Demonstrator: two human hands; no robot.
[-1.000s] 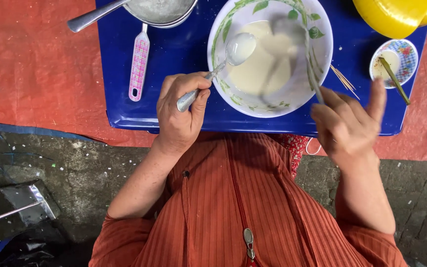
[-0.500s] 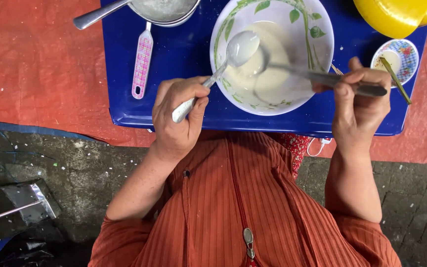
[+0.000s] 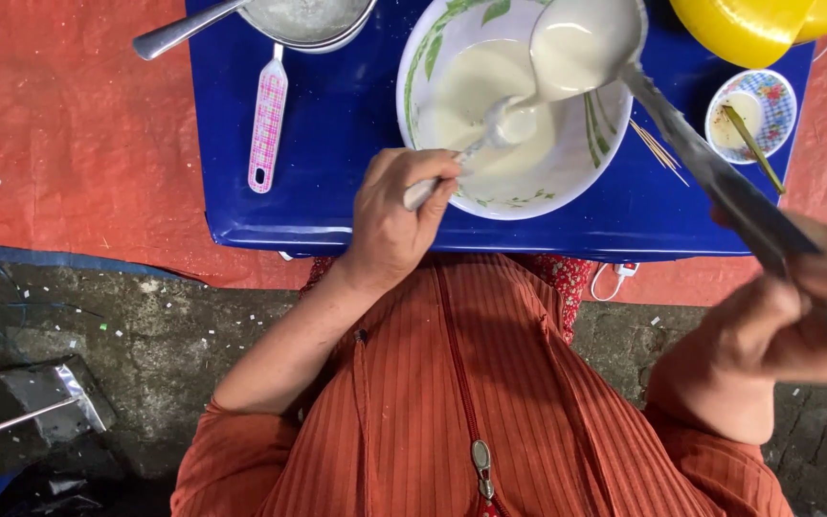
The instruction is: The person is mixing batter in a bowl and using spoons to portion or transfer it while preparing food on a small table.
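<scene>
- Head view: a white bowl (image 3: 576, 163) with a green leaf pattern on its rim sits on a blue tabletop (image 3: 337, 124), directly in front of the person, and holds pale, creamy batter (image 3: 471, 86).
- The left hand (image 3: 394, 225) has its grip clamped on the handle of a small spoon (image 3: 512, 124), whose bowl dips into the batter near the middle.
- The right hand (image 3: 782, 321), low at the right edge, has its grip clamped on the long handle of a metal ladle (image 3: 581, 38). The ladle cup, full of batter, hangs over the far side of the bowl, and a thin stream runs from it down onto the spoon.
- A few thin wooden sticks (image 3: 658, 148) lie on the tabletop just right of the bowl.
- Further right stands a small patterned dish (image 3: 775, 96) with a green strip (image 3: 753, 148) resting across it.
- A yellow container (image 3: 758, 24) fills the upper right corner.
- At upper left, a metal pan (image 3: 308, 24) sits above a pink checked handle (image 3: 265, 120).
- The tabletop stands on an orange-red sheet (image 3: 69, 134), with rough grey ground (image 3: 145, 335) nearer the person.
</scene>
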